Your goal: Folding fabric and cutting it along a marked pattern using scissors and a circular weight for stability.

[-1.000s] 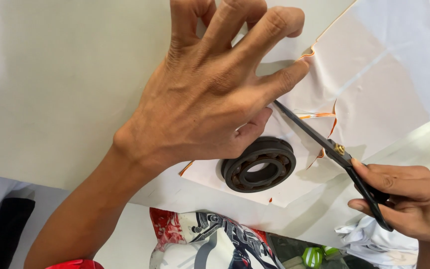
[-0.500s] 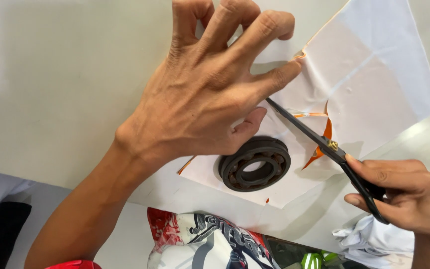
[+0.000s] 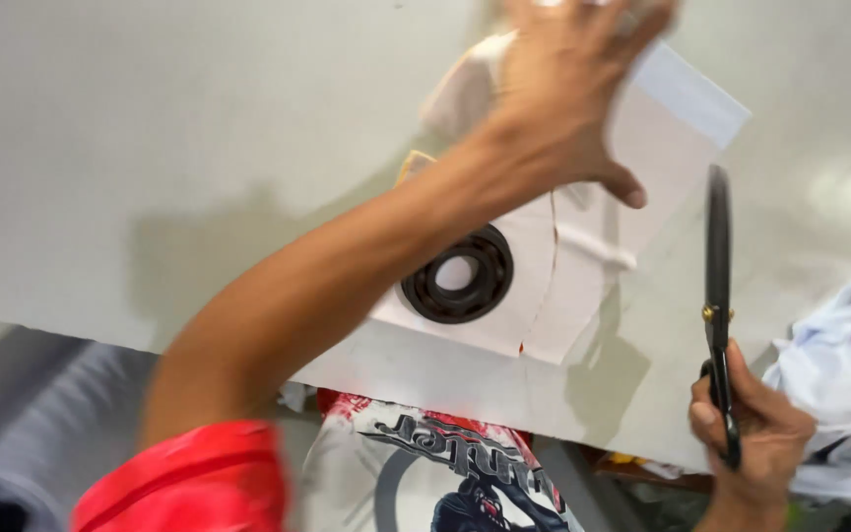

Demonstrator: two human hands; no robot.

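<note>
A person's left hand [image 3: 568, 94] presses flat, fingers spread, on the far part of a white paper sheet [image 3: 657, 148] lying on a pale table [image 3: 150, 148]. A black ring-shaped bearing [image 3: 457, 275] rests on the sheet's near part. Right of the sheet, the right hand [image 3: 755, 438] grips closed black scissors [image 3: 718, 296], blades pointing away.

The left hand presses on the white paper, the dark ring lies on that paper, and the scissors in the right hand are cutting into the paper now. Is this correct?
Not quite. In the head view the scissors in the right hand point upward beside the white paper, clear of it, not cutting. The rest holds: the left hand presses on the paper and the dark ring lies on it.
</note>
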